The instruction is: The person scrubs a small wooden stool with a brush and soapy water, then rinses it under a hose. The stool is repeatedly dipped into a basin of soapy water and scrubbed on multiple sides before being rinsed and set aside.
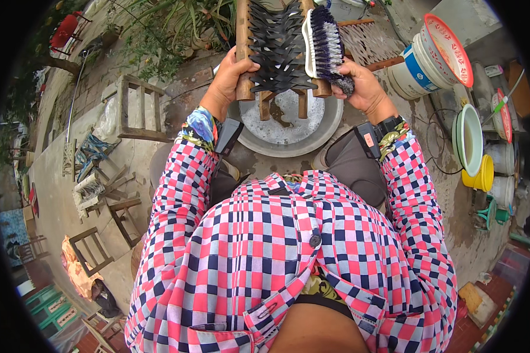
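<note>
A small wooden folding stool (244, 48) with a seat of woven black straps is held up over a wide metal basin (287, 150) of sudsy water. My left hand (232, 75) grips the end of the stool's left rail, the thumb lying on top. My right hand (360, 86) is at the right rail, closed around a scrub brush with a white plastic back (309, 44) and dark and white bristles, plus a wad of dark grey mesh at its lower end. The brush lies along the right rail. Two stool legs reach down above the water.
Beyond the right hand lies another strap-seated stool (369, 42). A white bucket (408, 73) with a red-rimmed basin (452, 50) on it stands right, near a pale green basin (470, 140) and a yellow bucket (481, 174). Wooden stool frames (141, 132) lie left; plants (159, 48) grow ahead.
</note>
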A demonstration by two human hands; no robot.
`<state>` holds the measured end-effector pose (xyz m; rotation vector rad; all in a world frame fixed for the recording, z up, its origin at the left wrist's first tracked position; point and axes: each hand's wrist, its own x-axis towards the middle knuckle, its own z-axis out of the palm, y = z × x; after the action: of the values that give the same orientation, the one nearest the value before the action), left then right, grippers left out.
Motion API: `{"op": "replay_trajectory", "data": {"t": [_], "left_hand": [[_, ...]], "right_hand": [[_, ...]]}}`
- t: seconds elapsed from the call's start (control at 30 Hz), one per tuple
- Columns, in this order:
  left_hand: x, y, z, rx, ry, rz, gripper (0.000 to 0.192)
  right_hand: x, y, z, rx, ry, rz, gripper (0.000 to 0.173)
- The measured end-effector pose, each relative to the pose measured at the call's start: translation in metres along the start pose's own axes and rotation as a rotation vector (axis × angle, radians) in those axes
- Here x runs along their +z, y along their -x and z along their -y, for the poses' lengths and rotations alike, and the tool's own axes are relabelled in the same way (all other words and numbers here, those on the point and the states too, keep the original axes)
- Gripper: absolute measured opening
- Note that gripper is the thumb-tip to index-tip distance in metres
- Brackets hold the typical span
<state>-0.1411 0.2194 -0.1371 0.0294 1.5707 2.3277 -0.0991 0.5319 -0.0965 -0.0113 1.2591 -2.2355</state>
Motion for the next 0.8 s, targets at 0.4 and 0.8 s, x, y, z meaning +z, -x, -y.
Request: {"op": "replay_trajectory", "data": {"t": [0.4, 0.8], "left_hand": [[-0.045, 0.004, 0.080, -0.262, -0.038, -0.091, 0.078], [-0.058, 0.010, 0.078, -0.510, -0.431, -0.239, 0.048]], "right_hand": [[-0.013, -0.004, -0.068, 0.228, 0.063, -0.331, 0.013], [-0.031, -0.004, -0.033, -0.122, -0.255, -0.713, 0.018]]}}
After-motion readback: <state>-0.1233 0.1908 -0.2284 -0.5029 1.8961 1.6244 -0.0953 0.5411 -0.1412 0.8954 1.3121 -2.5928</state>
